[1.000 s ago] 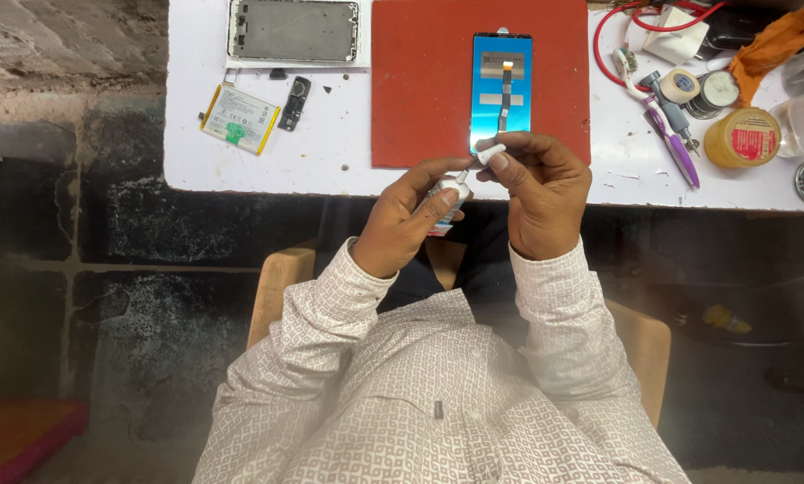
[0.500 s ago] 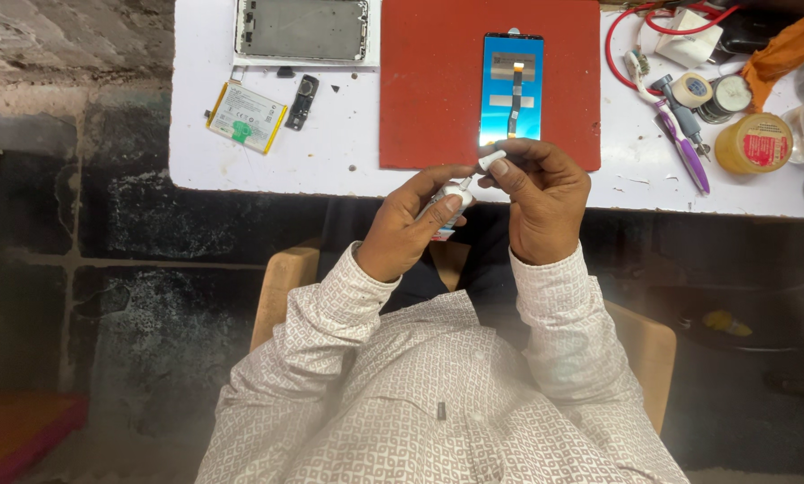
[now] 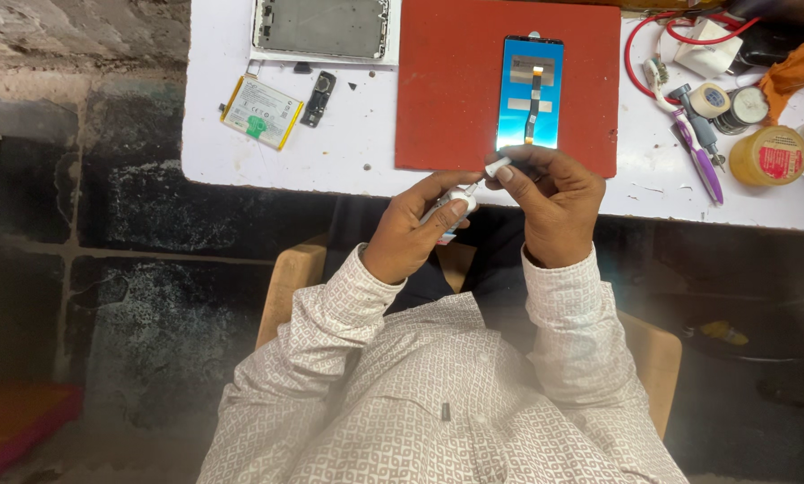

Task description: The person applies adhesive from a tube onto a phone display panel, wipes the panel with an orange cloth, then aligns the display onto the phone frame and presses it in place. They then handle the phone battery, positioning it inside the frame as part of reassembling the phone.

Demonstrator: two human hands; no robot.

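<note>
A white table [image 3: 267,152] spans the upper frame, its surface scuffed and evenly lit. A red mat [image 3: 447,99] lies on it. Below the table edge, a dark floor [image 3: 106,269] of large worn stone slabs with pale joints. A wooden chair [image 3: 653,358] stands at the table edge.

I see a blue phone screen [image 3: 529,92] face-down on the red mat [image 3: 447,90]; yellow red-labelled jar [image 3: 767,156] at right.
</note>
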